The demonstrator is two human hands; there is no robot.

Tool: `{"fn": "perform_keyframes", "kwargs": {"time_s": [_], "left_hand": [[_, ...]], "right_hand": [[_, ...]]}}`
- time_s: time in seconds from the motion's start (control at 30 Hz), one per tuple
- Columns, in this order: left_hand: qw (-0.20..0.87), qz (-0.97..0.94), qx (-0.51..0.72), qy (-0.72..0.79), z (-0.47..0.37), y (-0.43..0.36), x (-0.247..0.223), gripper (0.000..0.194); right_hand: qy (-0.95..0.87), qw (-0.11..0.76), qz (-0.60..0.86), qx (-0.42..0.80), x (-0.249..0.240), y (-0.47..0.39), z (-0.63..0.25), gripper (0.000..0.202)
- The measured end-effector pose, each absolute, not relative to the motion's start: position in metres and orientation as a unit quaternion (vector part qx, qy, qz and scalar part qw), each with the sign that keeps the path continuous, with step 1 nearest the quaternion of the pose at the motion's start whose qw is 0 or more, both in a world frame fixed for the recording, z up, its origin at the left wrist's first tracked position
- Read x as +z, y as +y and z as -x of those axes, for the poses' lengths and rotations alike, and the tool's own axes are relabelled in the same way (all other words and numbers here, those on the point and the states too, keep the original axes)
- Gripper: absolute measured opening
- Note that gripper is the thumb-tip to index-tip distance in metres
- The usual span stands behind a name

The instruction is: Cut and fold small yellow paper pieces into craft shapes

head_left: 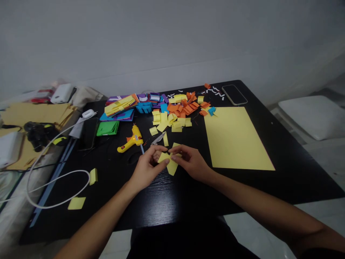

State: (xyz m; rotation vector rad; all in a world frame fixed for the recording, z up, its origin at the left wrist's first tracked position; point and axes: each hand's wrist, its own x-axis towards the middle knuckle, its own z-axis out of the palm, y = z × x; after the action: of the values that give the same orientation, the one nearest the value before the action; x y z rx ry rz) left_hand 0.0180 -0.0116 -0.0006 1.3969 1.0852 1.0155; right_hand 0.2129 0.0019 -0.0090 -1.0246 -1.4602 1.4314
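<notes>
Above the front part of the black table, my left hand and my right hand meet at a small folded yellow paper piece. Both hands pinch it between thumb and fingers, left hand on its left side, right hand on its upper right. Just beyond the fingers lie scissors, blades pointing away, their handles partly hidden. To the left of them rests a yellow glue gun with a glue stick in its back. A pile of folded yellow paper pieces lies behind the scissors.
A large yellow sheet covers the right side, with a phone behind it. Orange paper pieces and a green paper stack lie at the back. A white cable loops at left. A white stool stands right.
</notes>
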Motion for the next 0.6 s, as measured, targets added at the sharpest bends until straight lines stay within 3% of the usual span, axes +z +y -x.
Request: {"fn": "perform_keyframes", "kwargs": {"time_s": [0.23, 0.6], "left_hand": [[0.539, -0.552, 0.435, 0.464, -0.0173, -0.0118, 0.0022, 0.020], [0.465, -0.608, 0.417, 0.489, -0.0207, -0.0134, 0.0046, 0.011]], "right_hand": [[-0.484, 0.424, 0.391, 0.658, -0.0099, 0.0034, -0.2128, 0.026], [-0.520, 0.429, 0.387, 0.629, -0.0059, -0.0007, -0.2114, 0.014]]}}
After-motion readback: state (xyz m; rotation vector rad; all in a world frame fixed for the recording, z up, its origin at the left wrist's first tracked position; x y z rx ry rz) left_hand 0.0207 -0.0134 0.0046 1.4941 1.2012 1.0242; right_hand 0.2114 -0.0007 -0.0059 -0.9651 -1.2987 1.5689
